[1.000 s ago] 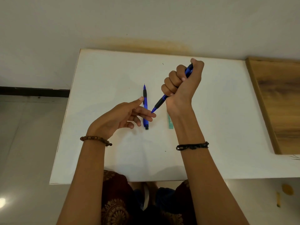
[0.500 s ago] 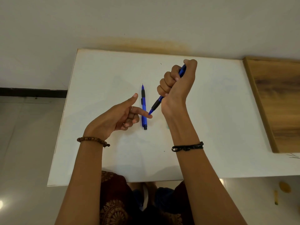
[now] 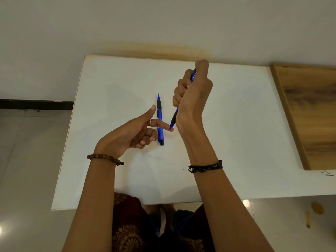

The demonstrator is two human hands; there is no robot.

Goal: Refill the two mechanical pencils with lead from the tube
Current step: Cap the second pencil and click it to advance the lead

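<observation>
Your right hand (image 3: pixel 192 99) grips one pencil (image 3: pixel 174 119), tip against your left hand's (image 3: pixel 134 131) outstretched forefinger; the other pencil (image 3: pixel 160 120) lies beneath on the white bench (image 3: pixel 236 124), beside a wooden board (image 3: pixel 309 115).

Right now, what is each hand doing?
Left hand: holds nothing; index finger out, touching the held pencil's tip.
Right hand: fist gripping a blue mechanical pencil, thumb on its top.

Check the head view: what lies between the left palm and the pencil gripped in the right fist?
The second pencil, flat on the white table. The left hand stretches its index finger across it to the held pencil's tip.
</observation>
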